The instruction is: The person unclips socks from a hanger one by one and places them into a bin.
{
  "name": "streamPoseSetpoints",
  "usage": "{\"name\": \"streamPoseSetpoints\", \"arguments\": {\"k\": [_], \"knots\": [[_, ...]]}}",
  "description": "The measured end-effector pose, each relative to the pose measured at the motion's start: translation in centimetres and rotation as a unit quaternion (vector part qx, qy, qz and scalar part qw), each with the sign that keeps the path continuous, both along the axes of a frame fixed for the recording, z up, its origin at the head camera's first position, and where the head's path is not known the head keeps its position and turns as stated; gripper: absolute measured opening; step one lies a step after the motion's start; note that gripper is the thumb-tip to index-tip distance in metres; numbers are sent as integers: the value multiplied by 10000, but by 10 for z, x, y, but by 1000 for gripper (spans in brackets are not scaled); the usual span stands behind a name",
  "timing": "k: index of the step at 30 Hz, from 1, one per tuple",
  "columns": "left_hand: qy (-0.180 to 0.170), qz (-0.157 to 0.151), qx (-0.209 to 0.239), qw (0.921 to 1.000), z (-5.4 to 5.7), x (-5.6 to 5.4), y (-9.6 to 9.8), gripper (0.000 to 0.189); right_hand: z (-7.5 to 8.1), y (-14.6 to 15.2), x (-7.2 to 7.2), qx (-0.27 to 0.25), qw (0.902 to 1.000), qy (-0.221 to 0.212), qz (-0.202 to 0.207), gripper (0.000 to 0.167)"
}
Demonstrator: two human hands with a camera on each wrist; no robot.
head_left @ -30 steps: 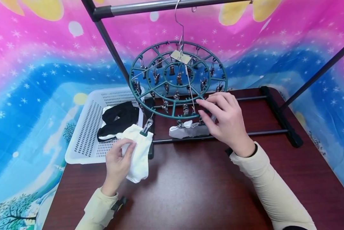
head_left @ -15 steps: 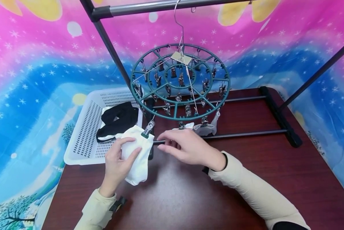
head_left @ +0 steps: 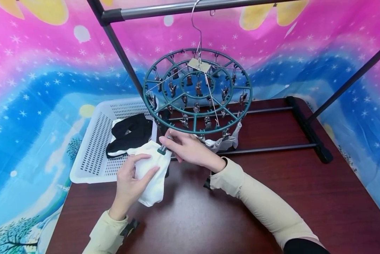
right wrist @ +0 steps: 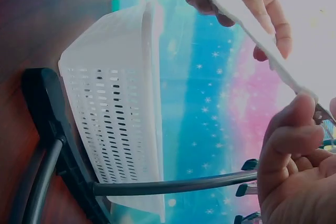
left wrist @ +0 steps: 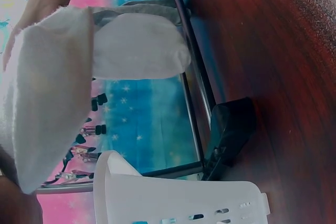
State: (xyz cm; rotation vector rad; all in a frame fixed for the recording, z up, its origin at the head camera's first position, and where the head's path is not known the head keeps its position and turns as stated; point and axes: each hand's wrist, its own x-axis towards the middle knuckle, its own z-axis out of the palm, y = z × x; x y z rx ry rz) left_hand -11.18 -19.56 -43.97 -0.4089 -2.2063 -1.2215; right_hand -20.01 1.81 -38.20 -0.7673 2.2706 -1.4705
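A white sock (head_left: 152, 188) hangs below the round green clip hanger (head_left: 194, 123), its upper edge caught in a clip (head_left: 161, 150). My left hand (head_left: 126, 183) grips the sock from the left, thumb on the near face and fingers behind. My right hand (head_left: 191, 148) pinches the top of that clip; its rear fingers are partly hidden in the head view. In the right wrist view, thumb and fingers meet at the clip beside the sock's edge (right wrist: 252, 32). Behind the right hand, a greyish-white sock (head_left: 223, 144) hangs from other clips.
A white perforated basket (head_left: 85, 174) at the left holds black and white socks (head_left: 131, 130). The hanger hooks onto a dark metal rack (head_left: 164, 10) whose foot (head_left: 310, 130) stands on the brown table (head_left: 202, 215). A printed cloth (head_left: 34, 106) hangs behind.
My right hand has moved from the hanger's right front side down and left to the clip on the white sock. My left hand keeps its hold on the sock, its thumb shifting rightward.
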Motion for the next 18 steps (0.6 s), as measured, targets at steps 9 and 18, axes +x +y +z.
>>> {"name": "streamPoseSetpoints", "arguments": {"k": [9,18], "knots": [[-29,84,-147,9999,0,0,1,56,1,0,-1,594,9958,114,-693,40],[-47,125,-216,9997,1,1,2,56,0,-1,-2,584,9961,31,-656,40]]}}
